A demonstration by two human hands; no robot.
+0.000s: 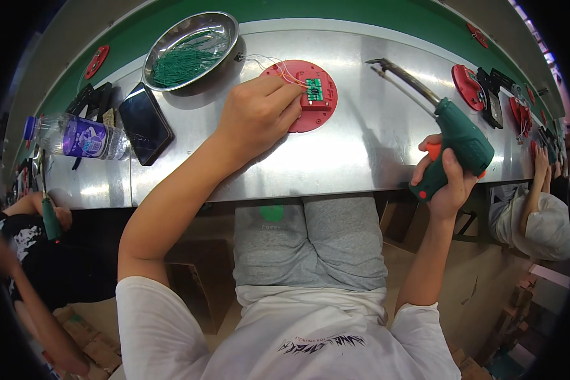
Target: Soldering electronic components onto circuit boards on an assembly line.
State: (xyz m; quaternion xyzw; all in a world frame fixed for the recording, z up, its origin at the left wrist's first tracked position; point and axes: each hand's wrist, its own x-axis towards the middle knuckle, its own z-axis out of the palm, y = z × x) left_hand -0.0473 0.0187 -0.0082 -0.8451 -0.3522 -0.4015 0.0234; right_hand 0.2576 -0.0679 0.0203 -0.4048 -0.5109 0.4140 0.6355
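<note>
The small green circuit board (pixel 314 89) sat on a round red plastic fixture (pixel 305 96) on the shiny steel workbench (pixel 361 139), which ran alongside a green conveyor belt (pixel 285 12). Thin orange and white wires (pixel 273 66) trailed from the board's left edge. The left hand (pixel 258 114) lay curled over the fixture's near side, fingertips pinched at the board's left end where the wires met it. The right hand (pixel 444 180) was clamped round the grip of a green pistol-shaped soldering gun (pixel 453 139), with the thumb by its orange trigger, held up off the bench edge, well apart from the board, its long metal tip pointing up and left.

Left of the fixture a round polished steel bowl (pixel 171 38) held a tangle of fine green wire pieces (pixel 182 63). A black phone (pixel 145 123) lay near it, and a clear plastic bottle with a purple label (pixel 76 136) lay on its side further left. More red fixtures (pixel 467 85) stood along the bench to the right, where another person in a white cap (pixel 544 228) worked.
</note>
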